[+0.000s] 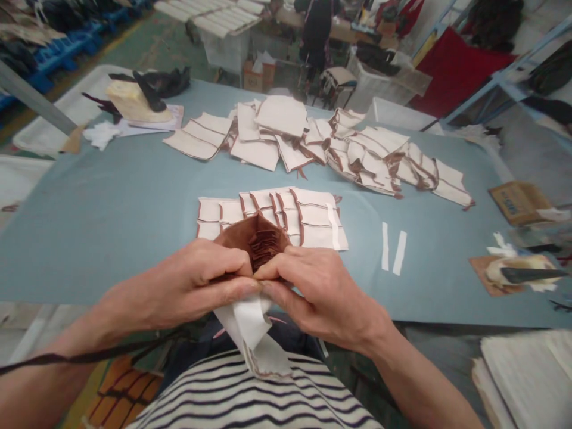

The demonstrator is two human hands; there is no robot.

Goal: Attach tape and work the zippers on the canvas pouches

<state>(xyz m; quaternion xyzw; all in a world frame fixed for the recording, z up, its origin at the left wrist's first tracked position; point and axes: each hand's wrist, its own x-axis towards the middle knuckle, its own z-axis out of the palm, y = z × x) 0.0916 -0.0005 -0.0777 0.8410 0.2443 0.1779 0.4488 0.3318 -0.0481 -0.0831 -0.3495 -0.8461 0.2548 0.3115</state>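
Both hands pinch the edge of a brown and white fabric piece (236, 233) in front of my striped shirt. My left hand (214, 280) grips it from the left and my right hand (308, 286) from the right, thumbs nearly touching. The piece gapes open away from me, showing gathered brown folds inside. Its white part hangs below my thumbs. Just beyond, a row of overlapping white panels with brown edging (317, 217) lies on the blue-grey table (111, 220). A white strip rests on the row's right end.
White panels (281, 116) are heaped along the table's far side. Two white strips (400, 253) lie to the right. A cardboard box (521, 202) and a dark-handled tool on a brown pad (480, 277) are at the right. Another dark-handled block (134, 101) sits far left.
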